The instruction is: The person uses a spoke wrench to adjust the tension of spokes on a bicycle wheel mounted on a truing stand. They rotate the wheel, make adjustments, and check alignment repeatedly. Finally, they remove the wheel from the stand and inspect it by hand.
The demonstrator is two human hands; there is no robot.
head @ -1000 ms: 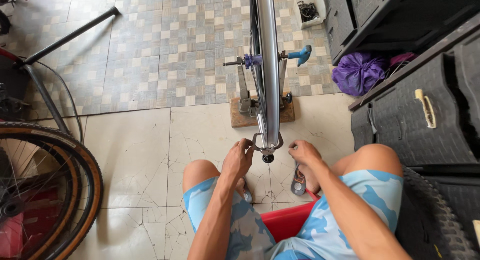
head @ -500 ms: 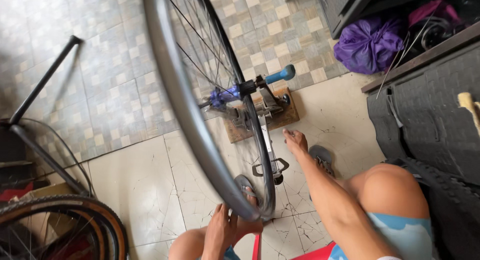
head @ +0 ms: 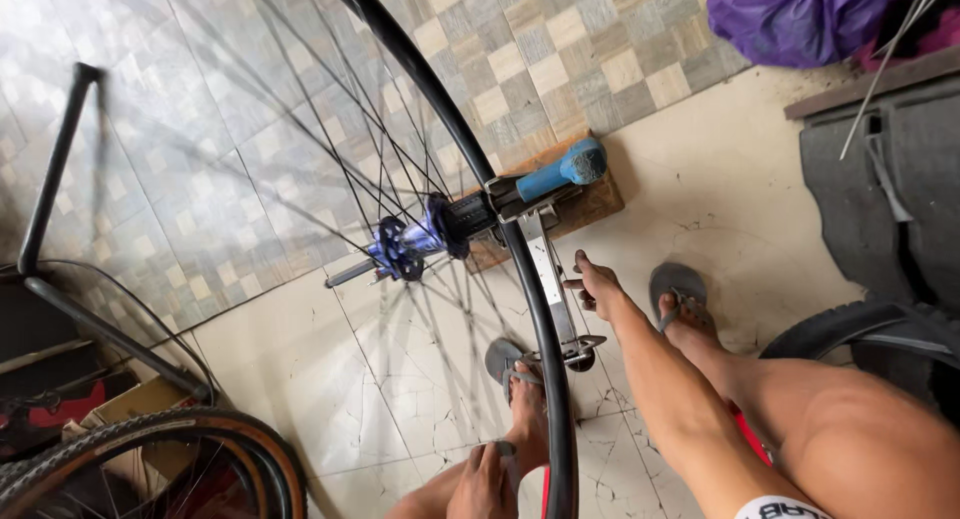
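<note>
In the head view, a bicycle wheel (head: 470, 169) with a black rim and thin spokes is standing upright in a truing stand (head: 548, 269), and its purple hub (head: 405, 244) is sitting at the top of the stand, beside a blue handle (head: 565, 169). The stand is resting on a small wooden board (head: 590, 201) on the cracked light floor tiles (head: 330, 379).

The left hand (head: 485, 479) is lying low at the bottom edge of the picture, just beside the rim; the fingers are bent, but it is not possible to tell if they are gripping the rim or only touching it. The right hand (head: 595, 284) is reaching toward the metal arm of the stand, with the fingers loosely curled and nothing clearly held between them.

The person is sitting with both feet in grey sandals (head: 680, 284), one on each side of the stand. Another tyre (head: 150, 449) with a brown side wall is lying at the lower left, and a purple cloth (head: 800, 14) is at the upper right.
</note>
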